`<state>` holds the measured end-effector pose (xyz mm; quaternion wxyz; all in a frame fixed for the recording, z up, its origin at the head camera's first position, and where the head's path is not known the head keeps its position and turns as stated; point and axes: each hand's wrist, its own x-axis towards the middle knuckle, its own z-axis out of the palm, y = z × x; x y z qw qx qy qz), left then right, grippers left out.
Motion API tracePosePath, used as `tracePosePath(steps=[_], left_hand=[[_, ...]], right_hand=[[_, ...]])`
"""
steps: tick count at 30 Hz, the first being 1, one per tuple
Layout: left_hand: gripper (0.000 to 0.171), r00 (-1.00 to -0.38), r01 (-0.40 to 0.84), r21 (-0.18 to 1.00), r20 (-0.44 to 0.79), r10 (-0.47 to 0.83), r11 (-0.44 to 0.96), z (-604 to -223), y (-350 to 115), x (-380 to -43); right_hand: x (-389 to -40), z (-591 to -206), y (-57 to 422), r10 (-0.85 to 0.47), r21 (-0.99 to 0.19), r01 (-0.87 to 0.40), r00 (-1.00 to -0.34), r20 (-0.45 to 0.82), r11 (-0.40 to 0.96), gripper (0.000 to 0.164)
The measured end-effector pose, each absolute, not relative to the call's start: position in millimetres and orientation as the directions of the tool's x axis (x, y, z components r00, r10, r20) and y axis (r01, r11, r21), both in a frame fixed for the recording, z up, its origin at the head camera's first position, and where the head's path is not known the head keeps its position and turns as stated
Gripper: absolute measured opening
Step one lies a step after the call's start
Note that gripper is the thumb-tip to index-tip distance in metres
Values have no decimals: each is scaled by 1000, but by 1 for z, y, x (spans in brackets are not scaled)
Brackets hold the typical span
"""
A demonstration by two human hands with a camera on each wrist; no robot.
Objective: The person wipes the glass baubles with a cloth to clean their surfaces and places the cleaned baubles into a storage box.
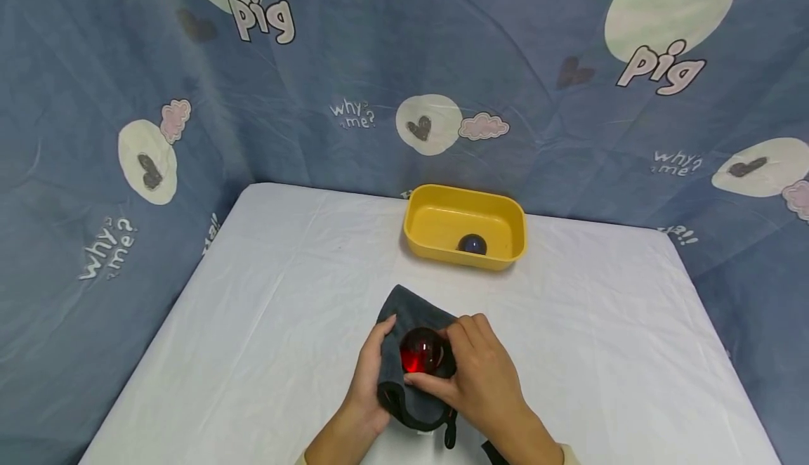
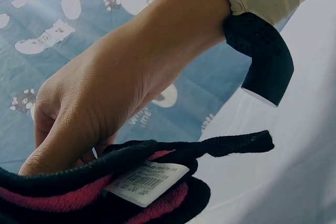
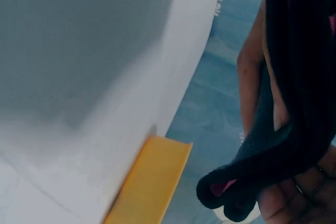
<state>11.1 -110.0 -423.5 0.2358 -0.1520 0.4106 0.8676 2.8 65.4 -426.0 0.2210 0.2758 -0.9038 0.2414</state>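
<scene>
A glossy red ball (image 1: 420,351) lies on a folded dark grey cloth (image 1: 399,307) held up near the front middle of the table. My left hand (image 1: 369,374) grips the cloth from the left, thumb on top and the other fingers hidden beneath. From the right, my right hand (image 1: 483,367) holds the ball between thumb and curled fingers, against the cloth. In the left wrist view the cloth shows black edging, a pink inner side, a white label (image 2: 149,182) and a hanging loop (image 2: 241,142). The right wrist view shows the cloth edge (image 3: 304,103) folded over, the ball hidden.
Behind the hands stands a yellow tray (image 1: 436,253) with a dark blue ball (image 1: 472,244) inside, near its front wall. A white sheet (image 1: 265,352) covers the table. Blue printed fabric (image 1: 354,50) hangs along the back and sides.
</scene>
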Motion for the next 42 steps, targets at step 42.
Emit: tracePosePath(steps=[42], left_hand=[[77, -848, -528, 640, -432, 307, -558, -419, -110, 13]], right_hand=[[0, -402, 79, -612, -406, -714, -699, 370, 570, 76]])
